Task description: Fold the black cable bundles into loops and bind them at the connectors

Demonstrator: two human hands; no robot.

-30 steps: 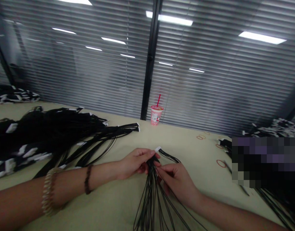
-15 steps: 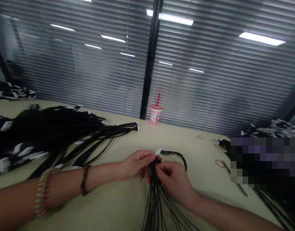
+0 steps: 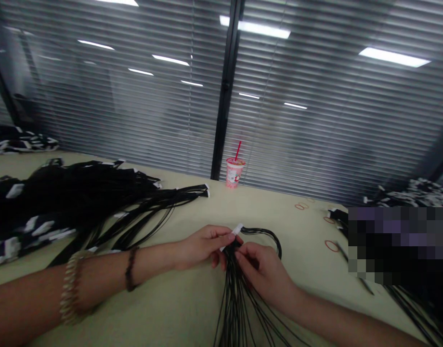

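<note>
A bundle of thin black wires [image 3: 236, 294] hangs down from between my two hands over the pale table. At its top is a white connector [image 3: 237, 229], which my left hand [image 3: 207, 246] pinches between thumb and fingers. My right hand [image 3: 263, 267] is closed on the black wires just below the connector, thumb and index finger pressed together. A loop of black wires [image 3: 274, 235] curves from the connector to the right and goes behind my right hand. The wires' far ends lie outside the view.
Piles of black wire harnesses [image 3: 80, 193] with white connectors lie on the left. A pink cup [image 3: 235, 172] with a red straw stands by the window blinds. Rubber bands [image 3: 332, 246] and a dark, thin stick-like thing [image 3: 364, 284] lie at right, beside more harnesses [image 3: 420, 193] and a blurred-out area.
Both hands stay at nearly the same place on the harness. The wires below my right hand have spread slightly, and the view has shifted a little.
</note>
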